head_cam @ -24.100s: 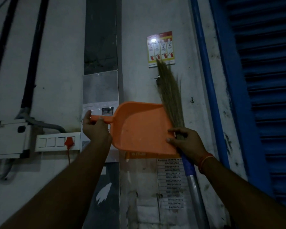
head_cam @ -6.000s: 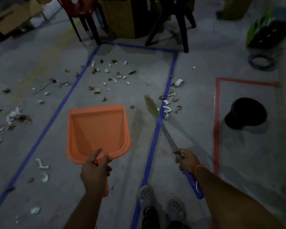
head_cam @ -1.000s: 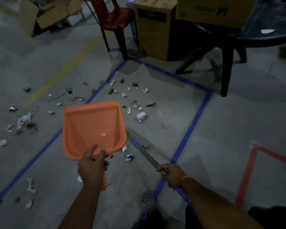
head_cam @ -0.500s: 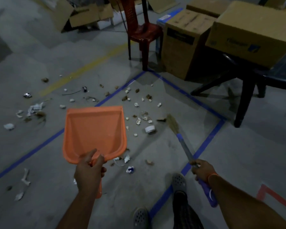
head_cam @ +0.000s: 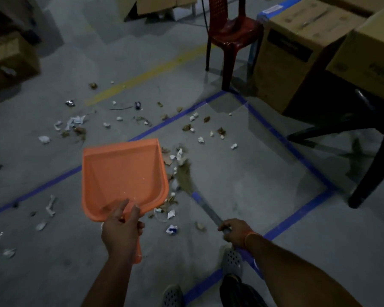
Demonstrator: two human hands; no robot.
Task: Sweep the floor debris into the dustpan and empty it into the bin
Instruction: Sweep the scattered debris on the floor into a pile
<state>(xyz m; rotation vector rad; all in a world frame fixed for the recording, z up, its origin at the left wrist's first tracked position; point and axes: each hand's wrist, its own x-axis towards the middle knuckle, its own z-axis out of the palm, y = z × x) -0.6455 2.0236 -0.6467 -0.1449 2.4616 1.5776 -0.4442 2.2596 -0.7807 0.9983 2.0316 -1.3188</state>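
Head view shows the left hand [head_cam: 122, 231] wrapped round the light, stiff dustpan [head_cam: 122, 173] handle above the floor, while the right hand [head_cam: 235, 232] grips the broom [head_cam: 186, 178] by scraps [head_cam: 172, 214].

This looks like a warehouse or storeroom. The bare grey concrete floor [head_cam: 242, 196] is marked out with blue tape lines [head_cam: 297, 213] that box in the area around the hands, and a painted yellow line [head_cam: 146, 76] runs farther off ahead of them. Large brown cardboard cartons [head_cam: 297, 47] stand stacked beyond the right hand, more boxes [head_cam: 9, 60] sit far off past the left hand, and a red plastic chair [head_cam: 228, 34] stands well ahead.
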